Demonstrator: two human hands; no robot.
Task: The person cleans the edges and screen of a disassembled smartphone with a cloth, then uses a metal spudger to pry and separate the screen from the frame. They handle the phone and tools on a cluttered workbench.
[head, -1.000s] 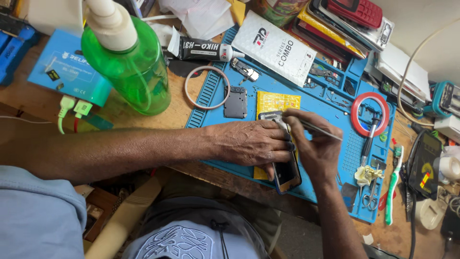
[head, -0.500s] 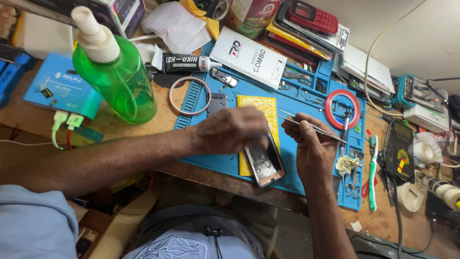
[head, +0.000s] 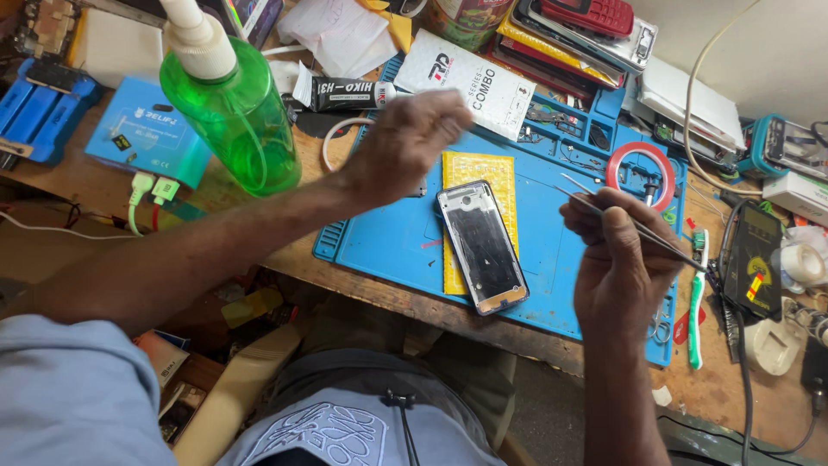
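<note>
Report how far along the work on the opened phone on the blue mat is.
Done: the phone frame lies opened, face up, partly on a yellow pad on the blue mat, its inside bare. In hand: the right hand holds tweezers, tips toward the frame; the left hand is raised above the mat, blurred, apart from the phone. Left: no cover or screen sits on the frame; it remains open.

A worn brown wooden workbench (head: 103, 185) is seen stretching left to right, crowded at its far edge. A plain pale painted wall (head: 759, 52) is caught at far right, evenly lit. Below the near edge, shadowed clutter is glimpsed.
</note>
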